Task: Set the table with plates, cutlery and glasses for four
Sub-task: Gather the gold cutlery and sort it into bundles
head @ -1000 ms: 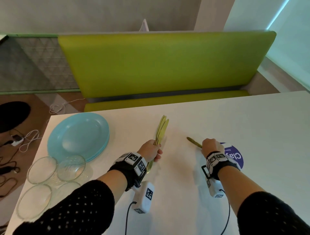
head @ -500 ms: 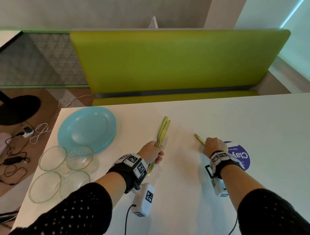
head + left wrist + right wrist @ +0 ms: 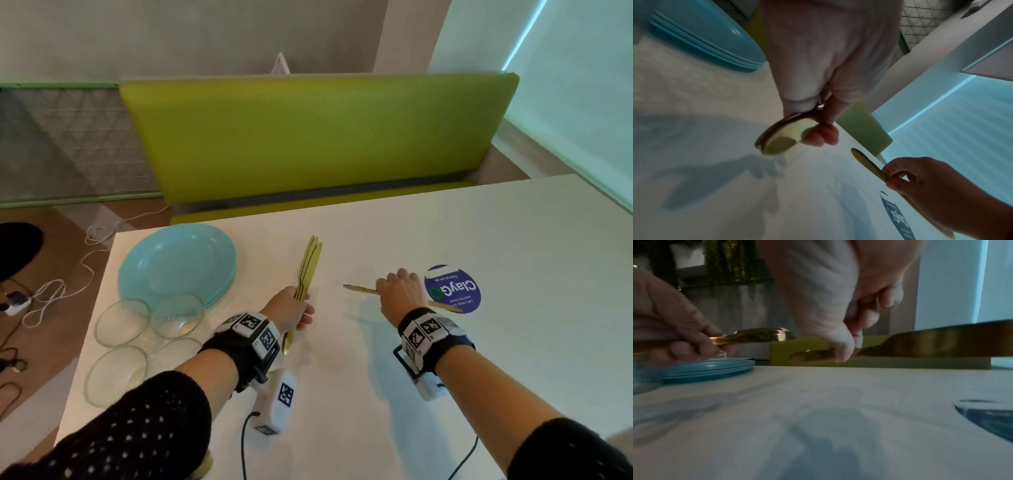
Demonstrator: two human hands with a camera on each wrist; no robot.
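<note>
My left hand (image 3: 291, 308) grips a bundle of gold cutlery (image 3: 310, 263) by the handles, its flat ends pointing away over the white table (image 3: 479, 240). The wrist view shows the rounded handle ends (image 3: 781, 139) sticking out below the curled fingers. My right hand (image 3: 399, 291) pinches a single gold knife (image 3: 359, 289) held crosswise just above the table, handle to the left, blade (image 3: 941, 344) to the right over a purple sticker (image 3: 459, 287). A stack of light blue plates (image 3: 174, 263) lies at the far left. Several clear glass bowls (image 3: 123, 322) stand in front of it.
A green bench (image 3: 308, 137) runs along the table's far edge. The table's left edge drops to a floor with cables (image 3: 51, 294). The white tabletop stretches on to the right of the sticker.
My right hand has turned the single knife more crosswise, and its blade now shows over the sticker. The left hand keeps its bundle in much the same place.
</note>
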